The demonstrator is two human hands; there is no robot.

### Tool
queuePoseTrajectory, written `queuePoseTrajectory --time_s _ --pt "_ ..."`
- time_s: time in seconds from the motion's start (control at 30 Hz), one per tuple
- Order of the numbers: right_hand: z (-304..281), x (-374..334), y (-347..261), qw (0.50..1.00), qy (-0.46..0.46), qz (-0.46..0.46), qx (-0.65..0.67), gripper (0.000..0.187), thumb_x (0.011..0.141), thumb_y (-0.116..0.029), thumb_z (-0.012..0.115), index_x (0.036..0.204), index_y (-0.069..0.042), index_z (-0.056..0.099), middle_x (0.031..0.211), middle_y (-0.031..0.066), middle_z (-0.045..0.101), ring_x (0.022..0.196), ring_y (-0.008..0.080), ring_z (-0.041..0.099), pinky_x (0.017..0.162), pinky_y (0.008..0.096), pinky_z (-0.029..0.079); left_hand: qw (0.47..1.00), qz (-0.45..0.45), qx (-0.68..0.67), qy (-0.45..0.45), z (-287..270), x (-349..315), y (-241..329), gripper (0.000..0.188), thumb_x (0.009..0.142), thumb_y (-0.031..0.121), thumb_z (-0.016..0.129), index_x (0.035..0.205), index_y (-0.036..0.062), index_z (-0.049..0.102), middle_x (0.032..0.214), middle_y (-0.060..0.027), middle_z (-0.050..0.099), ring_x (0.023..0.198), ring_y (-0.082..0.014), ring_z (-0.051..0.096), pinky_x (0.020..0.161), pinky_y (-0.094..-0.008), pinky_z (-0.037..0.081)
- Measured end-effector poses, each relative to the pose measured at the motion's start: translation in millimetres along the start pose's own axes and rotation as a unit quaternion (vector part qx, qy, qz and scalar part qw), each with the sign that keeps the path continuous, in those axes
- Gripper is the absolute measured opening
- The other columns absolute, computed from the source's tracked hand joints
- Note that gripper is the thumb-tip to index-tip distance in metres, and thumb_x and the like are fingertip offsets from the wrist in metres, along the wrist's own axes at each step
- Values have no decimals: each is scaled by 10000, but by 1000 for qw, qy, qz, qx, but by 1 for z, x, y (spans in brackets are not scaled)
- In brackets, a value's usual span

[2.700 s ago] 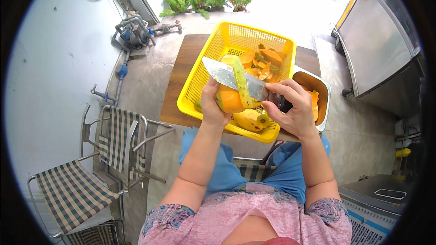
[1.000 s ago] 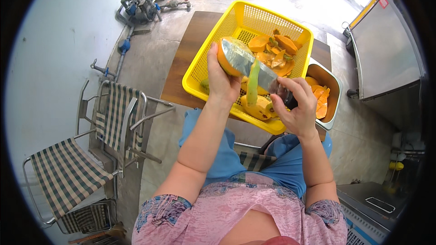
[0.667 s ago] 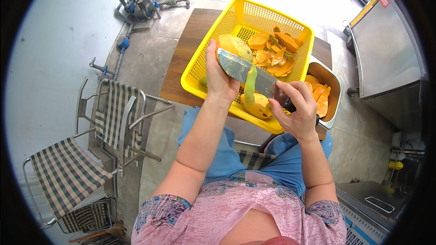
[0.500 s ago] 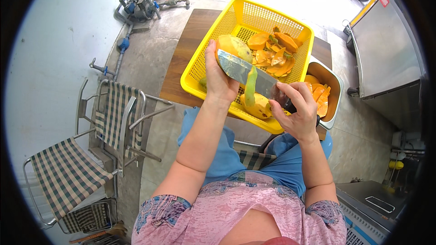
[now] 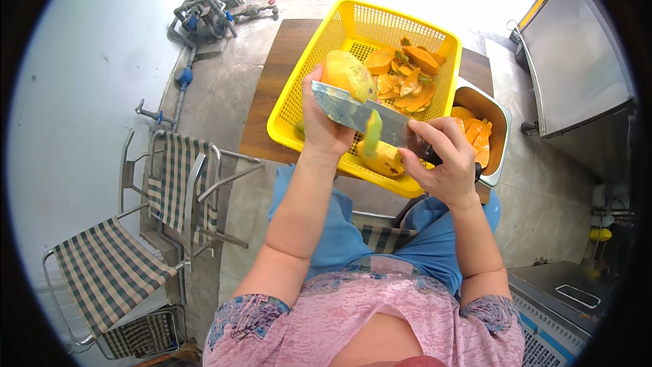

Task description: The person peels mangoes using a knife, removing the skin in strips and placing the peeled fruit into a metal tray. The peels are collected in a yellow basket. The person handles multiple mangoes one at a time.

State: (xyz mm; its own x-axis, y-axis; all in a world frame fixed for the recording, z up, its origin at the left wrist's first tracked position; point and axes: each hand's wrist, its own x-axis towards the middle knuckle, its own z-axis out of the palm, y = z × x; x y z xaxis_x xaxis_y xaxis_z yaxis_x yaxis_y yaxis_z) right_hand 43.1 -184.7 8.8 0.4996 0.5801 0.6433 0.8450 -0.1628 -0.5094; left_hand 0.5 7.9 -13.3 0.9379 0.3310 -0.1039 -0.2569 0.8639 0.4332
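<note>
My left hand (image 5: 326, 122) is wrapped round a smooth yellow papaya-like fruit (image 5: 348, 73) over the yellow basket (image 5: 288, 105). In my right hand (image 5: 445, 160) is a broad-bladed kitchen knife (image 5: 346, 107), its dark handle mostly covered by my fingers. The blade lies across the near side of the fruit, its tip by my left thumb. A curled green strip of peel (image 5: 372, 134) hangs at the blade. Below it, a second yellow fruit (image 5: 382, 160) with dark spots rests in the basket. Orange peelings (image 5: 411, 88) are heaped at the basket's far right.
A metal pan (image 5: 504, 143) with orange fruit pieces (image 5: 479, 137) stands right of the basket. Both are on a brown wooden table (image 5: 261, 119). Checked folding chairs (image 5: 112, 268) stand at left, pipes (image 5: 197, 24) by the wall. A steel cabinet (image 5: 577, 54) is at far right.
The knife has shifted slightly left and down along the fruit, and its tip now reaches nearer my left thumb. The whole view has tilted a little. Both hands keep their hold.
</note>
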Motion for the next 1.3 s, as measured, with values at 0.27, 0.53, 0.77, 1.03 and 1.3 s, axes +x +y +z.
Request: queuePoseTrajectory --time_s 0.27,0.53,0.77,1.03,1.3 --pt "3 10 6 1000 6 -10 11 361 669 -120 778 995 -48 640 780 62 557 597 161 595 529 274 500 1000 -11 -5 9 -2 7 -8 507 907 462 396 1205 64 493 1089 -184 596 965 -334 613 831 -449 515" --pt "-2 17 2 999 -9 -9 46 358 668 -113 776 992 -44 641 772 57 560 593 162 582 532 262 496 1000 -8 11 -24 1 5 -8 507 909 451 400 1215 56 485 1090 -208 588 959 -347 611 841 -457 510" --pt "-11 6 6 998 -18 14 57 353 668 -101 773 988 -42 638 777 59 561 605 160 595 539 267 499 998 -26 0 -60 0 3 -7 516 914 441 393 1254 59 462 1110 -230 577 964 -359 609 847 -471 509" --pt "-7 7 5 997 1 14 71 330 671 -103 770 968 -50 639 775 56 563 609 156 605 538 272 505 996 0 10 -90 4 -3 -5 554 917 455 388 1298 55 431 1175 -240 542 1009 -363 591 858 -480 501" --pt "-7 13 2 998 4 13 68 319 673 -124 769 959 -58 644 775 61 565 611 170 606 546 277 510 994 41 44 -95 8 -9 -3 608 907 490 385 1313 39 416 1163 -231 547 1015 -359 589 868 -465 493"
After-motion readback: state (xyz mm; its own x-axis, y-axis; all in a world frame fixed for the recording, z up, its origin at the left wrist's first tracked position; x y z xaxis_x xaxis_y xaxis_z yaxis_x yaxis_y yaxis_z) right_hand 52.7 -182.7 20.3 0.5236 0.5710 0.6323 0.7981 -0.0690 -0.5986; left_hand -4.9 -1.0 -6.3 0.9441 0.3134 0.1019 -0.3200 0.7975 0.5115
